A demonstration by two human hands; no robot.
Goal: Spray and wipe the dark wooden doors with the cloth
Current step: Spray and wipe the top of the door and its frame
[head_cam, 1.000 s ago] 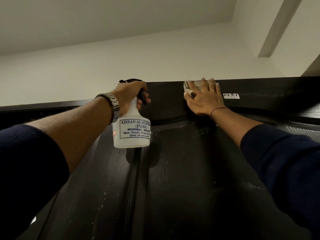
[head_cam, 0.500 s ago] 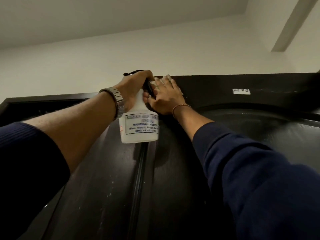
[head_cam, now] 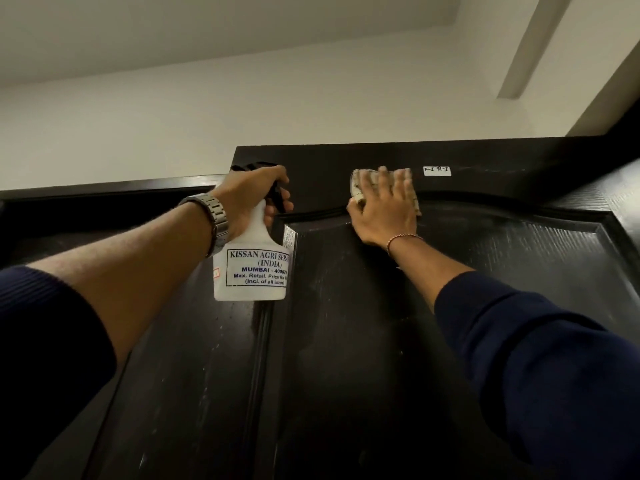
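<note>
Two dark wooden doors fill the lower view: the right door (head_cam: 381,341) with an arched raised panel, and the left door (head_cam: 180,375) beside it. My left hand (head_cam: 249,195) grips the neck and black trigger of a white spray bottle (head_cam: 251,268) with a printed label, held just in front of the seam between the doors. My right hand (head_cam: 384,209) lies flat with fingers spread, pressing a pale cloth (head_cam: 358,185) against the top of the right door at the arched moulding. Most of the cloth is hidden under the hand.
A small white label (head_cam: 437,170) is stuck on the door's top rail, right of the cloth. Above the doors rise a cream wall (head_cam: 242,109) and ceiling, with a beam (head_cam: 533,46) at upper right. Pale streaks mark the right panel (head_cam: 519,251).
My right hand slid the cloth left along the top rail to the bottle, then back right to near the white label. The left hand and bottle stayed almost in place.
</note>
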